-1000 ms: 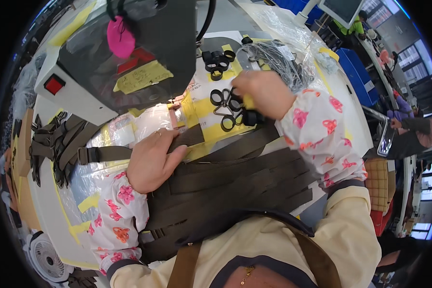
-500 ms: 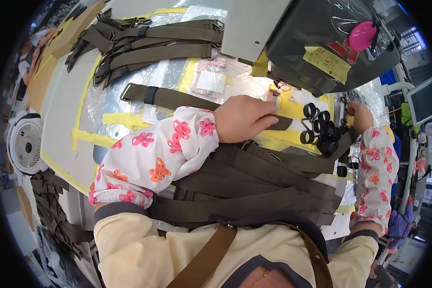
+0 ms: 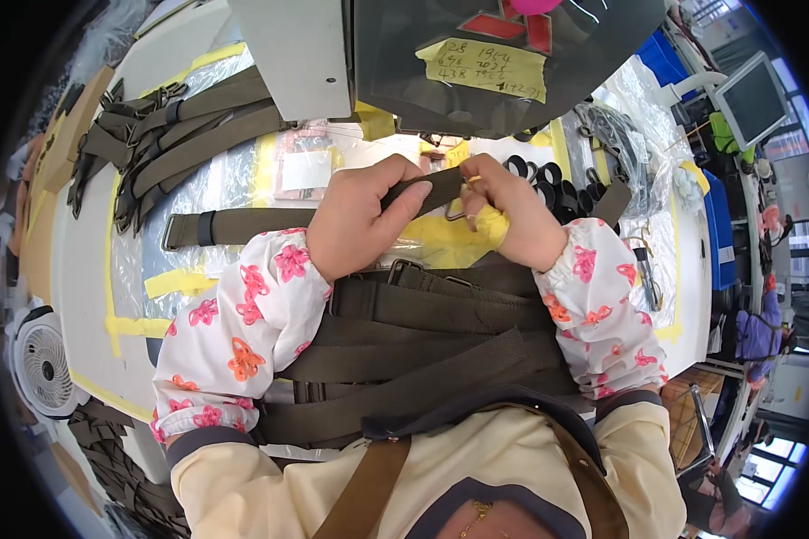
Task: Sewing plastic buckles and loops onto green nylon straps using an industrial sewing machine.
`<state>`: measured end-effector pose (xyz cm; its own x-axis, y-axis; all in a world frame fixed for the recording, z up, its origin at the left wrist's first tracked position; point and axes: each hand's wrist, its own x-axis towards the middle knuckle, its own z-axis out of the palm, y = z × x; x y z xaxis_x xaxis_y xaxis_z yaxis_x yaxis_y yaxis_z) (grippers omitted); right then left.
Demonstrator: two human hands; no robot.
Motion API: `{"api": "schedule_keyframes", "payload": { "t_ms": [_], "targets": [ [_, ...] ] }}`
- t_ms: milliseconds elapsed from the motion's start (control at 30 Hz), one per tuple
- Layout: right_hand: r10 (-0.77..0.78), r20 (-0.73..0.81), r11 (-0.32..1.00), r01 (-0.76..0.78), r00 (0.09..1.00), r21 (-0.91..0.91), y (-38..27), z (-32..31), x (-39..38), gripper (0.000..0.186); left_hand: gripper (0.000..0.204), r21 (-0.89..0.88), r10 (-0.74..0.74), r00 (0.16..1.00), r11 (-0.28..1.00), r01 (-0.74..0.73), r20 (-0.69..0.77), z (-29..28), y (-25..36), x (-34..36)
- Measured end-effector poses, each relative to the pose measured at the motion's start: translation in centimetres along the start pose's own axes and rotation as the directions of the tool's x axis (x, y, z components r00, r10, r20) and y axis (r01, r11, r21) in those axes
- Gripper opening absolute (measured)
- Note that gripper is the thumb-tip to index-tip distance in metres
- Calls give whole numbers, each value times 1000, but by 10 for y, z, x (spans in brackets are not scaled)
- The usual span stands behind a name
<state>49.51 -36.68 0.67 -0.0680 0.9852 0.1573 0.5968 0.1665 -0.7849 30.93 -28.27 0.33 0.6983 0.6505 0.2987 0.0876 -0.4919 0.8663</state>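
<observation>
A dark olive webbing strap (image 3: 265, 225) lies crosswise, with a metal buckle (image 3: 168, 233) and a black keeper loop (image 3: 207, 228) at its left end. My left hand (image 3: 360, 216) is closed on the strap near its right end. The fingertips of my right hand (image 3: 517, 216) pinch that end, and yellow tape is wrapped round one finger. Beside the right fingers a small metal ring (image 3: 455, 210) shows, partly hidden. A pile of similar straps (image 3: 413, 350) lies in front of me, below both hands. Black loops (image 3: 562, 196) are clustered just beyond my right hand.
A dark grey machine head (image 3: 512, 81) with a yellow note stands over the table ahead. More buckled straps (image 3: 207, 112) lie at the far left. A white fan (image 3: 45, 364) sits by the left edge; a screen (image 3: 753, 101) stands far right.
My right hand has come in from the black loops on the right to the strap's end. The left hand has turned and now grips the strap. The view has shifted to the right.
</observation>
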Motion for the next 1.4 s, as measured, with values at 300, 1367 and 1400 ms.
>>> {"api": "schedule_keyframes", "payload": {
  "t_ms": [300,1367,1400],
  "targets": [
    [-219,-167,941,163,961,-297,-18,35,-5,25,11,295,-26,991,955,-13,130,2,-3,0],
    [415,129,624,-385,901,680,-15,32,-9,33,17,426,323,942,842,-331,94,1,-3,-4],
    [426,131,588,-384,895,712,-14,34,-9,34,17,427,319,943,843,-328,95,2,0,-4]
  ]
}}
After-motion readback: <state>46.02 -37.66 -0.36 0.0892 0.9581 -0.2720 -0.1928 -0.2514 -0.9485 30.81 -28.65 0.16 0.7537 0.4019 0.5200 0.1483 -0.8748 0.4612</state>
